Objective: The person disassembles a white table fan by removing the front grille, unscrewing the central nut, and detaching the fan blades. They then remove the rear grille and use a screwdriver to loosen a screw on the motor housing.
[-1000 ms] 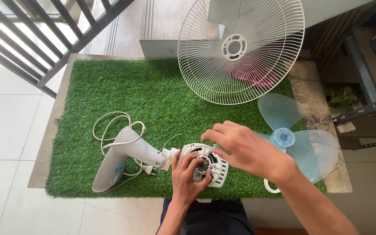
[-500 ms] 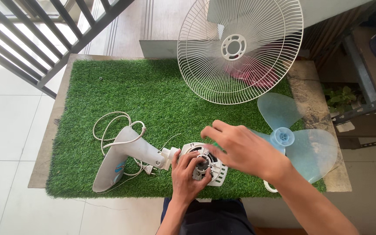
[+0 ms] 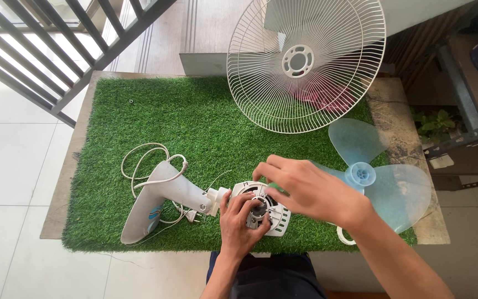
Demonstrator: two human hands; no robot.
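A: Where is the work sitting?

B: Low in the centre of the frame. The white fan motor housing (image 3: 264, 207) lies on the green turf mat (image 3: 195, 122), joined to the pale stand neck (image 3: 161, 202) that runs toward the lower left, with the white cord (image 3: 142, 163) looped just above it.

A: And the hands?

B: The left hand (image 3: 242, 224) comes up from the bottom edge, fingers closed around the middle of the housing near its shaft. The right hand (image 3: 305, 191) reaches in from the lower right and rests over the housing's upper right side, fingers curled; I cannot tell whether it pinches anything, since its palm hides that spot.

A: What could go wrong?

B: In my judgement, any small part loosened there could drop into the turf fibres and be hard to find. The blue blade (image 3: 380, 177) lies just right of the right hand, so a wide elbow swing might knock it off the table edge. The wire grille (image 3: 305, 61) leaning at the upper right could also tip if the mat is jolted.
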